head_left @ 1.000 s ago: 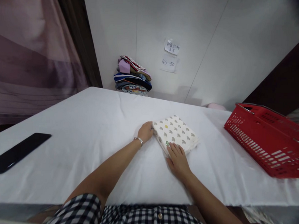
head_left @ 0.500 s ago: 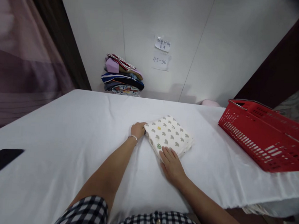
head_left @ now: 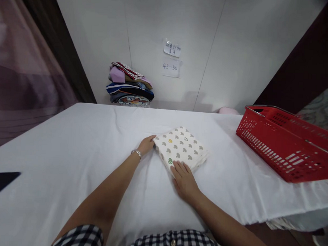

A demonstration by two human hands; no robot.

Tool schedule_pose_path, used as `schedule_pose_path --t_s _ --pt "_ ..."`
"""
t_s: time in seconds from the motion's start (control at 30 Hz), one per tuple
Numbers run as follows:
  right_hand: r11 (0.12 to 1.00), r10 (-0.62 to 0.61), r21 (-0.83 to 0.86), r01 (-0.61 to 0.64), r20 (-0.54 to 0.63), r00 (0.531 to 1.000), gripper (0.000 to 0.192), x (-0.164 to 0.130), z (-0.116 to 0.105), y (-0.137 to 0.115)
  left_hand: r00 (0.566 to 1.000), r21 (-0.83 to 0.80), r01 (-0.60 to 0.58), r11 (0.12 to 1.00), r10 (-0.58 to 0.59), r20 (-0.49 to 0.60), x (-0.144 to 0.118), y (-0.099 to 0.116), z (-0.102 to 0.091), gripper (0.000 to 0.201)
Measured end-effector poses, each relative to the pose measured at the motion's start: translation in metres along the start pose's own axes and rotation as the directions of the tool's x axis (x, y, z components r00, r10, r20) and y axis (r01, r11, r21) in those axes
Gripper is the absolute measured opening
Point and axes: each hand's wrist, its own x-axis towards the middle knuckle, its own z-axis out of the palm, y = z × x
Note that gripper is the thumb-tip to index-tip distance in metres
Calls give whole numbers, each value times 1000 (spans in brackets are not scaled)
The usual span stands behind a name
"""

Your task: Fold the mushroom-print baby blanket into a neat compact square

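Observation:
A white cloth (head_left: 180, 147) with a grey, yellow and green mushroom print lies folded into a thick, flat square, one corner towards me. At its left corner is my left hand (head_left: 147, 144), the thumb and fingers closed on the edge; the fingertips are partly hidden. My right hand (head_left: 185, 182) rests with outstretched fingers on the near edge of the cloth, palm down, beside the green mushroom. Both hands are low over the white-covered table (head_left: 98, 146).
To the right stands a red perforated basket (head_left: 276, 148) with metal handles. A stack of folded fabrics (head_left: 130, 87) is by the wall behind the table. A dark flat object (head_left: 3, 182) lies at the left edge. Paper notes (head_left: 171, 58) hang on the wall.
The view has shifted slightly. My left hand has drawn back a little to the left, its fingers straighter at the cloth's corner. My right hand and the cloth look much the same.

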Motion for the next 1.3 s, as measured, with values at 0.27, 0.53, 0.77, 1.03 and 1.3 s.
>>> schedule_pose_path --t_s 0.27,0.53,0.77,1.03,1.3 --pt "1000 22 2 -22 40 999 47 1 -4 -3 894 211 -442 872 446 30 -43 40 26 44" --pt "999 17 -28 -17 18 1000 46 -3 -4 -6 914 252 -404 879 401 64 -42 26 38 46" --pt "1000 20 -13 -20 2 1000 48 -11 -8 -11 947 202 -312 928 287 145 -58 54 28 47" --pt "999 38 6 -38 40 998 48 -9 -12 -14 900 138 -430 892 411 144 -101 62 43 50" --pt "978 -41 206 34 30 999 33 -8 -41 4 890 145 -453 880 437 129 -98 54 47 54"
